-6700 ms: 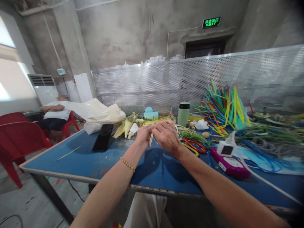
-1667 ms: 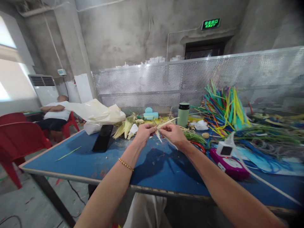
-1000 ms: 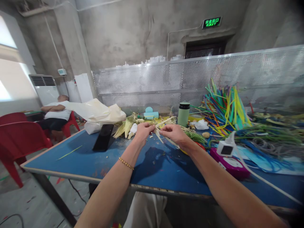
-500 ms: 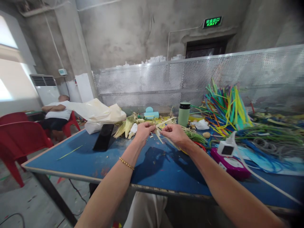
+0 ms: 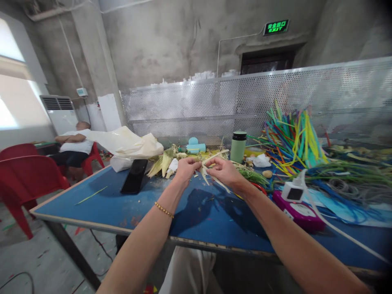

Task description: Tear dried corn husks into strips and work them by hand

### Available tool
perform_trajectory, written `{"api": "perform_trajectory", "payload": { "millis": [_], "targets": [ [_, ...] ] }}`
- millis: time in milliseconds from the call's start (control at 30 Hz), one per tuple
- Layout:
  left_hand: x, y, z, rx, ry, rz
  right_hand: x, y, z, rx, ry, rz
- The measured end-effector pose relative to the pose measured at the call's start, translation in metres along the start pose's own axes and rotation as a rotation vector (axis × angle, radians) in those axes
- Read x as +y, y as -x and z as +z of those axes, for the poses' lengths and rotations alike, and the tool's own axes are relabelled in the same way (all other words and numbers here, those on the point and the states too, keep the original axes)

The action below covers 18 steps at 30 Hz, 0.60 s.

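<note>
Above the blue table point(image 5: 190, 220), my two hands work close together on pale, narrow strips that look like corn husk point(image 5: 205, 176). My left hand point(image 5: 186, 171) pinches the strips where they meet, thumb against forefinger. On the other side my right hand point(image 5: 226, 172) has its fingertips closed on the strips. Loose ends stick up behind the right hand and hang below both hands. Wider dry husks point(image 5: 164, 161) lie just left of my left hand. My fingertips partly hide the join of the strips.
A black phone point(image 5: 134, 175) lies at left beside a pale plastic bag point(image 5: 134, 145). A green bottle point(image 5: 238, 148) stands behind my right hand. Coloured strips point(image 5: 301, 136) and a magenta box point(image 5: 301, 212) with a white charger point(image 5: 292, 192) are at right. A person point(image 5: 75, 143) sits far left.
My right hand's fingers have shifted slightly at the strips, and a loose end below it now shows more clearly. The left hand keeps its pinch. The view has moved very slightly.
</note>
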<state>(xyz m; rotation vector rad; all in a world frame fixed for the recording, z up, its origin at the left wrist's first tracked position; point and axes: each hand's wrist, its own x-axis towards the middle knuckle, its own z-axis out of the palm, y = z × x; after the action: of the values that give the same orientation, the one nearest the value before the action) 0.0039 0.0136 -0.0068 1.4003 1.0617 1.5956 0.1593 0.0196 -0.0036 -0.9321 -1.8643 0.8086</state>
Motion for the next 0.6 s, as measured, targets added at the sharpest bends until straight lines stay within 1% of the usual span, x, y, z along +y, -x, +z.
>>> {"api": "perform_trajectory", "payload": {
  "millis": [100,233,333,433,500,600],
  "targets": [
    [-0.0002,-0.0007,-0.0004,0.014,-0.008,-0.001,-0.0006,0.0005,-0.0008,-0.076,-0.028,-0.034],
    [-0.0027,-0.003,-0.0022,0.039,-0.014,0.02,-0.0039,0.0017,-0.002,-0.135,-0.103,-0.016],
    [-0.0028,-0.003,-0.0027,0.023,-0.004,0.019,-0.0057,0.0022,-0.0021,-0.157,-0.15,-0.085],
    [-0.0008,-0.0015,-0.0022,0.01,-0.001,0.008,-0.0053,0.0023,-0.0012,-0.111,-0.094,-0.157],
    [0.0002,-0.0007,-0.0018,0.013,-0.02,0.009,-0.0041,0.0023,-0.001,-0.043,0.04,-0.219],
    [-0.0017,-0.0015,-0.0017,0.017,-0.079,0.037,-0.0022,0.0017,-0.0019,0.082,0.297,-0.391]
  ]
}}
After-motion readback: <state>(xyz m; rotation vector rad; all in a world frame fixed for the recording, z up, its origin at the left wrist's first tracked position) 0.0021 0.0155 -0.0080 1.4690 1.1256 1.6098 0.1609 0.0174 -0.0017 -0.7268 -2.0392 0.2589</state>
